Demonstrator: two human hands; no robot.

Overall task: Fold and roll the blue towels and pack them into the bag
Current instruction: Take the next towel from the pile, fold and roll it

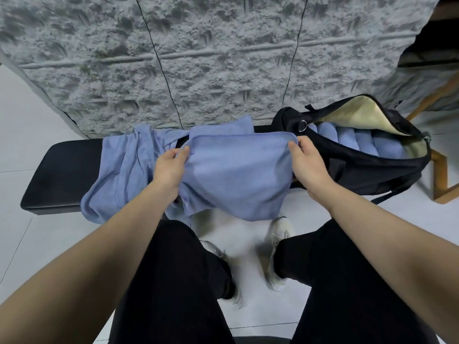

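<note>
A blue towel [233, 180], folded over so that a doubled, rounded edge runs along its far side, is held up in front of the black table [62, 175], its lower part hanging past the near edge toward the floor. Its cloth is seen to be soft and slightly creased, with a loose flap drooping at the lower left. The far left corner is pinched by the left hand [169, 170], whose grip is closed on the cloth between thumb and curled fingers. The far right corner is gripped in the same way by the right hand [308, 165], thumb on top. Further blue towels [124, 167] are left crumpled on the table just beside the left hand, one spread behind the held towel. To the right, a black bag [360, 170] is laid open on the table end, its pale lining turned up, and a row of rolled towels [357, 140] is packed side by side inside it.
</note>
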